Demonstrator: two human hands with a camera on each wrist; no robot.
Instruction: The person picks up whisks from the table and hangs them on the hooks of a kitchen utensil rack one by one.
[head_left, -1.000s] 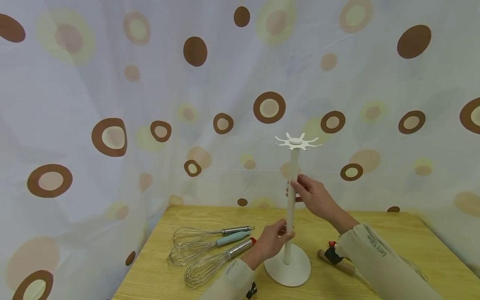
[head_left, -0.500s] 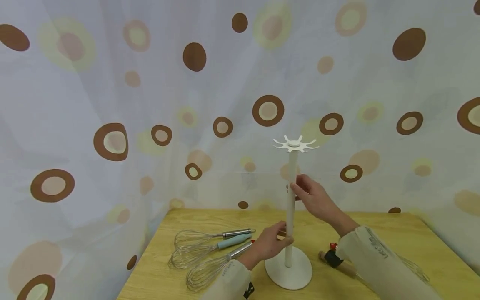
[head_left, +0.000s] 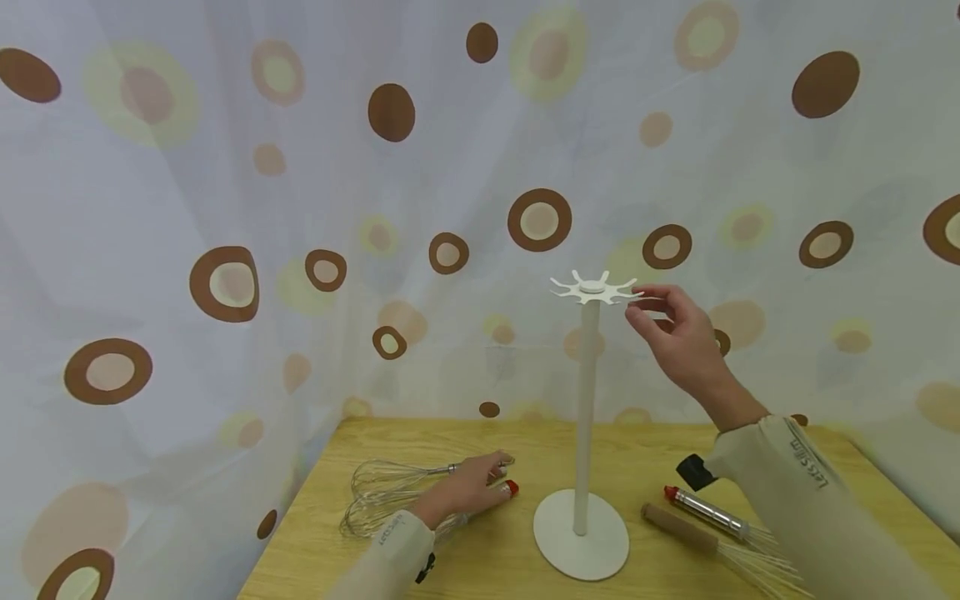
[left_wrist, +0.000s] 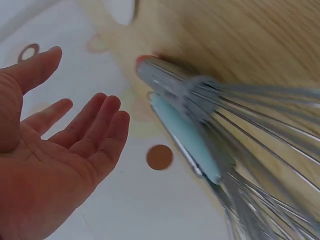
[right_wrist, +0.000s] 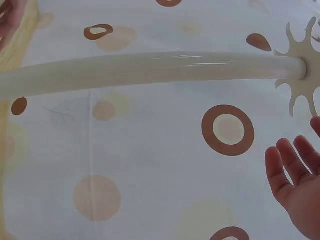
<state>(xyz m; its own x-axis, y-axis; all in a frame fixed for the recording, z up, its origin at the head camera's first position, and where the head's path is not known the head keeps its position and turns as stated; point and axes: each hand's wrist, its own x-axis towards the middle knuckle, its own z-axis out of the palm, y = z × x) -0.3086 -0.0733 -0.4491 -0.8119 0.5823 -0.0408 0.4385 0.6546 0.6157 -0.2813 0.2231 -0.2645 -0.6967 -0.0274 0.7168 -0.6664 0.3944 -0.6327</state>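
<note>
A white rack stand (head_left: 585, 400) stands upright on its round base, with a ring of hooked prongs (head_left: 592, 288) at the top. My right hand (head_left: 686, 346) is raised beside this ring, thumb and fingertips right at a right-hand prong. In the right wrist view its fingers (right_wrist: 280, 165) are extended. My left hand (head_left: 472, 486) reaches over the whisk handles at the left, covering some of them. Its palm and loosely bent fingers (left_wrist: 92, 127) show no object in the left wrist view. Beside it lie a grey-collared whisk (left_wrist: 165, 80) with a red end and a whisk with a light-blue handle (left_wrist: 185, 135).
To the stand's right lie a wooden-handled whisk (head_left: 678, 527) and a steel-handled whisk (head_left: 708, 510) with a red end, partly under my right sleeve. The wooden table (head_left: 420, 429) ends at a dotted curtain (head_left: 450, 167) behind.
Both hands have let go of the pole. My right hand has risen to the prongs, and my left hand has moved left and down over the whisk handles. The stand stays in place.
</note>
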